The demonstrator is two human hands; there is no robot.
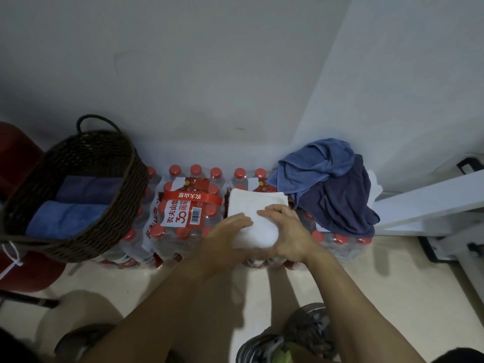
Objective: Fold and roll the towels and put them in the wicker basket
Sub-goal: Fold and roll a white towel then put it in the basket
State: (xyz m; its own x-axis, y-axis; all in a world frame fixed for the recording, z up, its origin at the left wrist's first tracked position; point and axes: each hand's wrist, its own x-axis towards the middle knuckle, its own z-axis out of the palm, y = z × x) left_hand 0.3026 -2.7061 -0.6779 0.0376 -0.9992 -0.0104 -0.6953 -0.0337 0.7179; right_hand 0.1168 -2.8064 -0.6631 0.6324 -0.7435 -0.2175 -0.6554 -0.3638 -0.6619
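Down at the bottom there's a patterned shoe [309, 334] on the pale floor [157, 289], and both bare forearms reach forward from there. The left hand [227, 239] lies over the near left part of a white towel [251, 218], fingers fairly straight and pressing down on the cloth. The right hand [285, 231] sits on the near right part, fingers curled over the rolled near end of it, gripping — the towel's near portion looks bunched into a roll under both hands, its far portion still lying flat and folded. All this happens on top of shrink-wrapped packs of red-capped water bottles [188, 205] lined up along the wall.

Over to the left, the dark wicker basket [110, 221] rests on the bottle packs, tilted a little, its loop handle up at the back. Inside, two rolled towels lie side by side — a light blue rolled towel [62, 218] nearer, a dark blue rolled towel [89, 189] just behind it, touching. Something red and rounded [18, 148] sits beyond the basket's left side; I can't tell what it is.

On the right, a heap of unfolded towels [330, 184], light blue draped over navy, is piled on the bottles. Behind everything, the grey-white wall [209, 74], and a white frame [429, 203] slanting along the right.
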